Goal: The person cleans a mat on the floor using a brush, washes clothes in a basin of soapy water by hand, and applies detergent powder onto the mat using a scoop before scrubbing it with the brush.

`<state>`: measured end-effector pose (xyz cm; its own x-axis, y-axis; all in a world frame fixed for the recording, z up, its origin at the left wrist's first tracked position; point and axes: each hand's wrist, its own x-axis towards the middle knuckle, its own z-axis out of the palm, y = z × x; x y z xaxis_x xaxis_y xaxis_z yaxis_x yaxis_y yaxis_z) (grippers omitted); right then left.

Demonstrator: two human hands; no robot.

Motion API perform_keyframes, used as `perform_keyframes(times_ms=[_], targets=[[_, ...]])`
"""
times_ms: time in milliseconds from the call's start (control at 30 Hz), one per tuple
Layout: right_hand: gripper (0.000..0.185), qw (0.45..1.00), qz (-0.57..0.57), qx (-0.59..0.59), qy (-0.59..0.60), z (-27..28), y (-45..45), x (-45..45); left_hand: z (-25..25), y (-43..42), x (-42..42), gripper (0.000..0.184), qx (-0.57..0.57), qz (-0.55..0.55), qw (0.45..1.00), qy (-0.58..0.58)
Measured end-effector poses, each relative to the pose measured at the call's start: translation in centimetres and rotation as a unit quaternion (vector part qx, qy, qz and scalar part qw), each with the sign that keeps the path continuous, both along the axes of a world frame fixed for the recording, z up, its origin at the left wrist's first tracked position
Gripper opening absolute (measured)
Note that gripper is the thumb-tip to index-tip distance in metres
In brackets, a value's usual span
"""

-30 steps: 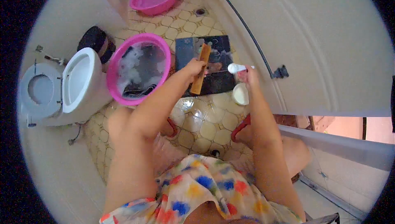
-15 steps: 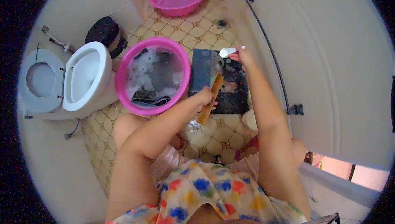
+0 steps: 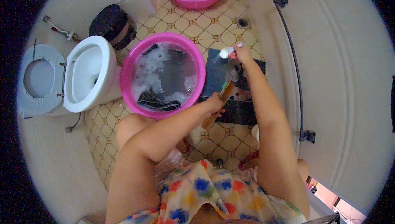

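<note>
My right hand (image 3: 242, 54) grips a small white scoop (image 3: 225, 53) above a dark cloth (image 3: 215, 73). Fine white powder seems to fall from the scoop's left end. In my left hand (image 3: 214, 103) is a wooden scrub brush (image 3: 210, 120), its green bristles showing at the upper end, held low over the cloth's near half. The cloth lies spread on the tiled floor in front of me, with wet, pale patches on it; my forearm hides part of its right side.
To the left stands a pink basin (image 3: 198, 85) with sudsy water and dark clothing. Beyond it are a white toilet (image 3: 108, 65) and a black-lidded bin (image 3: 108, 21). Another pink basin (image 3: 197, 2) sits at the back. A dark rail (image 3: 296, 67) runs along the right wall.
The scoop has tipped, and powder now seems to come off it. The brush has turned slightly, showing its green bristles more. My view has shifted, moving the floor things within it.
</note>
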<state>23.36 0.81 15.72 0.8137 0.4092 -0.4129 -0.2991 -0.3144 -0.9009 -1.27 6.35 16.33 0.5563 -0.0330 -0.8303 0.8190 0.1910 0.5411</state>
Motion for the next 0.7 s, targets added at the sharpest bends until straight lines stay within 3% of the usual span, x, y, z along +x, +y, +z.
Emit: perform_keyframes(times_ms=[67, 167, 367, 467, 500, 600, 700], targets=[[0.023, 0.999, -0.029, 0.041, -0.003, 0.0, 0.4, 0.5, 0.5, 0.0, 0.0, 0.044, 0.008, -0.012, 1.000, -0.013], [0.021, 0.999, -0.003, -0.002, -0.053, -1.8, 0.1, 2.0, 0.7, 0.0, 0.4, 0.043, 0.040, -0.040, 0.998, -0.017], [0.024, 0.993, -0.090, 0.070, -0.013, 1.0, -2.1, 2.0, 0.7, -0.8, 0.7, 0.037, 0.042, -0.033, 0.998, -0.017], [0.025, 0.997, -0.078, 0.020, -0.005, 1.3, -4.6, 3.0, 0.6, -1.3, 0.7, 0.037, 0.025, -0.020, 0.999, -0.012], [0.025, 0.991, -0.127, 0.011, -0.033, 1.2, -5.0, 3.3, 0.2, -1.6, 0.9, 0.037, 0.014, -0.015, 1.000, -0.014], [0.024, 0.992, -0.112, 0.029, -0.043, 1.5, -8.0, 3.9, -0.2, -2.1, 1.1, 0.038, 0.026, -0.038, 0.999, -0.005], [0.024, 0.988, -0.134, -0.016, -0.071, 2.0, -10.5, 4.5, 0.3, -2.8, 1.2, 0.029, 0.021, -0.025, 0.999, -0.034]])
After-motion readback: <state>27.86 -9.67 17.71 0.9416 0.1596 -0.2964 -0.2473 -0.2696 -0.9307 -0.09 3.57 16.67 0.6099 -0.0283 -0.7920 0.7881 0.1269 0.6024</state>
